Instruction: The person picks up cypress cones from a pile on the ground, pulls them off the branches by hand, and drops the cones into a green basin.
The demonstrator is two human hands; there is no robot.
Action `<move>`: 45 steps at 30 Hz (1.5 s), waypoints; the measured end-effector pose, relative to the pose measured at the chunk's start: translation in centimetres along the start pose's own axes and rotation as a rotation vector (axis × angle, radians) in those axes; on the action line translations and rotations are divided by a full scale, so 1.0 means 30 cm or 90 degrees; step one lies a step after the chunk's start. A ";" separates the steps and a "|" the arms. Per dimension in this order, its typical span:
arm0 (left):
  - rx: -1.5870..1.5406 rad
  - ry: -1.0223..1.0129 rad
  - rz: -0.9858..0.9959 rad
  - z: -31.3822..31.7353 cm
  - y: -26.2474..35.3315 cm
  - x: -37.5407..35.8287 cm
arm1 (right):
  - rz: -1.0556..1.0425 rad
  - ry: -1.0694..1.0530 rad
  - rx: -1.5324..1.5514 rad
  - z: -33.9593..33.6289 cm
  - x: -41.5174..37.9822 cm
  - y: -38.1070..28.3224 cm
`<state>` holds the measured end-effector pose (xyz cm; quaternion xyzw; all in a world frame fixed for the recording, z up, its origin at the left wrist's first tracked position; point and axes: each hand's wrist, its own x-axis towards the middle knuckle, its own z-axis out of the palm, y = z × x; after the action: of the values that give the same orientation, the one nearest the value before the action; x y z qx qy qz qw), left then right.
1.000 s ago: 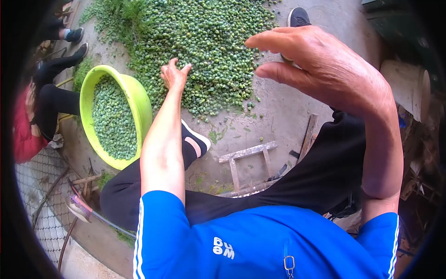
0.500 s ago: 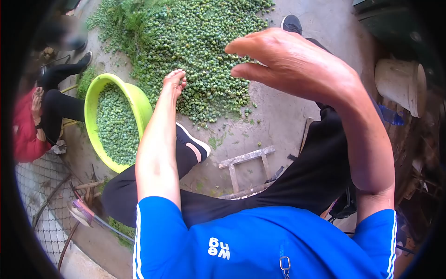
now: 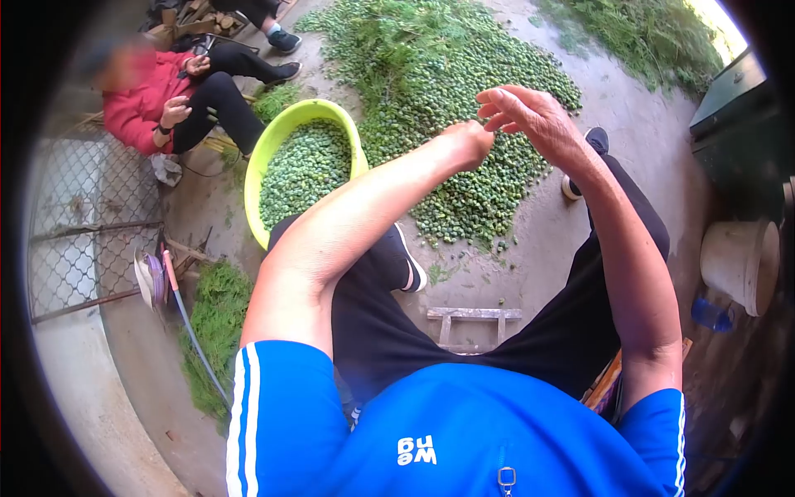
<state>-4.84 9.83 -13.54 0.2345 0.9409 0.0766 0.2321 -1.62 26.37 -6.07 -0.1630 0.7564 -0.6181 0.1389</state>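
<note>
My left hand (image 3: 469, 145) is closed above the pile of small green fruits (image 3: 476, 195) on the ground; whatever its fingers hold is hidden. Close to its right, my right hand (image 3: 532, 120) has loosely curved fingers with gaps between them, and no object shows in it. The tips of its fingers come near my left hand. To the left of the pile, a lime-green basin (image 3: 255, 186) stands tilted, holding many of the same green fruits (image 3: 306, 166). Feathery green sprigs (image 3: 406, 50) lie over the pile's upper left part.
At the left sits a person in red (image 3: 137, 112), both hands raised. A small wooden frame (image 3: 474, 314) lies between my legs. Off to the right are a white bucket (image 3: 737, 261) and a blue bottle (image 3: 712, 315). More greenery (image 3: 654, 41) lies at the upper right.
The view has swung left, showing more of the person in red. My hands have come together, my left hand reaching right and up from the pile toward my right hand.
</note>
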 end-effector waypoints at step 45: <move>-0.461 0.356 0.185 -0.448 -0.016 -0.281 | 0.016 0.066 1.093 0.184 0.139 -0.057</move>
<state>-4.77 4.92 1.54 0.2381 0.8374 0.4915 0.0239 -3.00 19.42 -5.50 0.0354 0.0339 -0.9812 0.1864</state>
